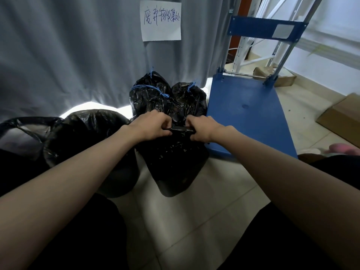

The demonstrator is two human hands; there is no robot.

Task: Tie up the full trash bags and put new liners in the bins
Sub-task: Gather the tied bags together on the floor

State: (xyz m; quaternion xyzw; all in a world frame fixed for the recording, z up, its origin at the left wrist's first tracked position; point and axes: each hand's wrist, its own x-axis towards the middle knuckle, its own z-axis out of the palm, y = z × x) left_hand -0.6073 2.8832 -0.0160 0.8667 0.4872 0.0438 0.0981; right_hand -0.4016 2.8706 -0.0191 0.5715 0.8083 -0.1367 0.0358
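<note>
Both my hands pull the neck of a full black bag taut on the floor.

My left hand [151, 124] and right hand [202, 128] each grip the twisted strip [180, 130] atop the trash bag [173, 162]; pulled too hard, I judge thin plastic could tear. Contents hidden. Two tied bags [167, 96] behind; lined bin [91, 145] left.

Bare forearms [81, 172], black clothes.

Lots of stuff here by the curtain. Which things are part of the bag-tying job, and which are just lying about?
Part of the job:
left hand and right hand, gripping the front trash bag
two tied trash bags
lined bin

Lying about:
blue platform cart
cardboard boxes
handwritten paper sign
</note>
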